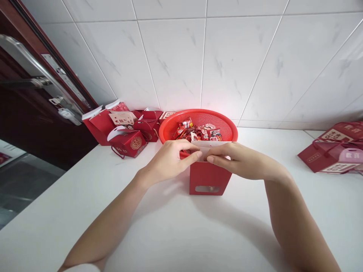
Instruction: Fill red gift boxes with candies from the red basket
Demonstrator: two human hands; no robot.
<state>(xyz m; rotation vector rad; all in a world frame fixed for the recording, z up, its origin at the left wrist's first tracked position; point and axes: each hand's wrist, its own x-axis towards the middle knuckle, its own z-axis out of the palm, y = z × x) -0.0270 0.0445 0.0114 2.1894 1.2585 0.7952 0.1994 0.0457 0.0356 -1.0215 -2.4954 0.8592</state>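
Left hand and right hand work at white flap atop red gift box, fingers pinched together on it; exact layers gripped unclear. Box upright on worktop, beside red basket. Next move calls for light, even pressure.

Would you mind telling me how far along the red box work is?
The red boxes at the left look folded into shape, though I cannot tell whether they are filled. In hand is the upright box, its pale top flap pinched by the left hand and right hand. Closing that top is probably left, and sweets lie loose in the basket behind, perhaps for packing.
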